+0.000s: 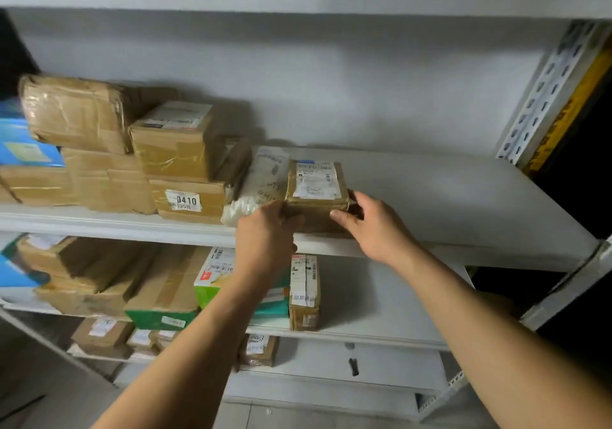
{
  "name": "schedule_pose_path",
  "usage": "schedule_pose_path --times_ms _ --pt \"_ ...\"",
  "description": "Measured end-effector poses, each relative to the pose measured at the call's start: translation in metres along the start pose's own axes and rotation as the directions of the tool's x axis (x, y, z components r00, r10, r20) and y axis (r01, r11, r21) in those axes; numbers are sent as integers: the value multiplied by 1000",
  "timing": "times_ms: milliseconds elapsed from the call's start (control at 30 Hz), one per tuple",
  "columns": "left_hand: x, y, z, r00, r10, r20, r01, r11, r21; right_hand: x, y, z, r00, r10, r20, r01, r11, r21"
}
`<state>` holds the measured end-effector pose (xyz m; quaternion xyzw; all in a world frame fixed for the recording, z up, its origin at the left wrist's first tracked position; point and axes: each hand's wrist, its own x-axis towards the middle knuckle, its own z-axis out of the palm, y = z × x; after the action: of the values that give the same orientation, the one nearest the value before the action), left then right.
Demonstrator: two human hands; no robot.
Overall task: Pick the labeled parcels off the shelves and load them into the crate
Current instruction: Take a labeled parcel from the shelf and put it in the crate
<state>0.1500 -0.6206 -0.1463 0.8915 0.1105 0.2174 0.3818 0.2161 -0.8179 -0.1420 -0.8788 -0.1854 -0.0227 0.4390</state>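
A small brown cardboard parcel [316,193] with a white shipping label on top sits at the front edge of the upper white shelf [447,203]. My left hand [265,240] grips its left front corner, fingers curled round the edge. My right hand [374,226] holds its right side, thumb on the front face and fingers behind the corner. A white plastic mailer bag [261,183] lies against the parcel's left side. No crate is in view.
Taped brown boxes are stacked on the left of the upper shelf, one marked 0410 [188,200]. The shelf below holds more boxes, a green-and-white carton [212,276] and an upright labelled parcel [304,293]. A perforated metal upright [543,90] stands at right.
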Motion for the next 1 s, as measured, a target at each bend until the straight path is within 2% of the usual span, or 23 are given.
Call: schedule_pose_path --times_ms 133,233,367,433,500,567,600,633,700,767,900,1000 --pt "7 -6 9 994 -17 -110 26 996 82 11 -4 9 1000 9 -19 -10 1000 -18" --pt "2 -4 13 990 -16 -140 29 995 91 13 -7 12 999 13 -31 -14 1000 -26" --pt "-14 -1 10 980 29 -197 -26 1000 17 3 -2 9 998 16 -58 -18 999 -48" --pt "-31 -7 7 962 94 -257 -93 996 15 -17 1 8 986 -44 -163 34 998 -61" --pt "-52 -23 9 939 170 -298 -167 985 36 -50 6 12 955 -173 -243 161 985 -65" --pt "-72 -48 19 931 226 -287 -216 974 66 -86 19 26 941 -269 -206 254 963 -94" --pt "-80 -63 29 944 217 -249 -205 976 72 -100 29 36 950 -269 -158 259 962 -82" --pt "-86 -77 39 966 182 -184 -171 982 75 -111 41 48 971 -216 -99 213 976 -48" --pt "-93 -102 63 998 67 -4 -66 993 101 -117 67 75 1000 -22 9 21 999 45" --pt "-96 -122 88 983 -75 168 48 986 158 -108 95 102 982 173 77 -178 982 63" --pt "-91 -147 126 895 -281 346 200 947 251 -73 139 148 870 431 238 -445 895 6" --pt "-86 -158 144 832 -354 427 290 934 210 -55 160 176 784 508 357 -543 840 -5"
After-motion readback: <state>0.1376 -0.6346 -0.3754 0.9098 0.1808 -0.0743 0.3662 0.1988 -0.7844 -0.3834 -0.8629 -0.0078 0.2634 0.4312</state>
